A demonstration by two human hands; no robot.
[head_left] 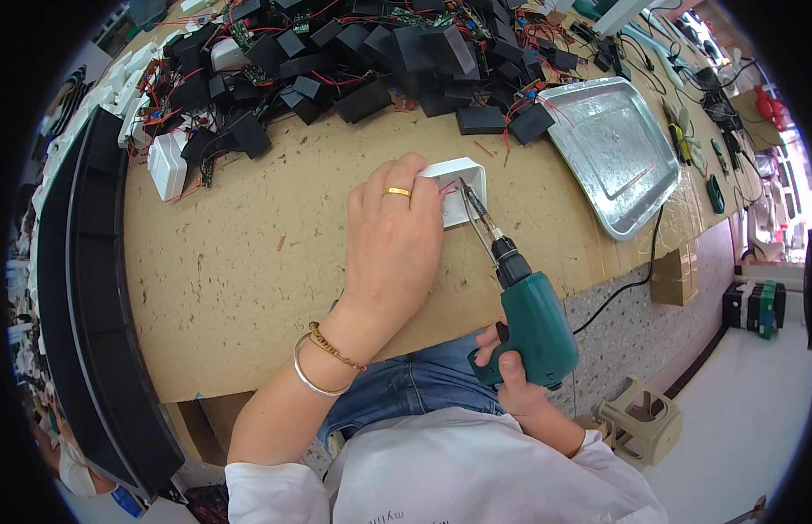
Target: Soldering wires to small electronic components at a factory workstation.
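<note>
My left hand is closed on a small white plastic case, its open side facing up, over the board-topped table. Thin red wires show inside the case beside my fingertips; the fingertips themselves are partly hidden. My right hand is wrapped round the grip of a green pistol-shaped soldering gun, a finger at its trigger. From its black collar a metal tip and a thin guide tube run up and to the left, the tip reaching inside the case.
Black boxes with circuit boards and red wires are heaped along the far side. A metal tray lies at right, near pliers. A black rack stands along the left edge. A black cord hangs over the table's right edge.
</note>
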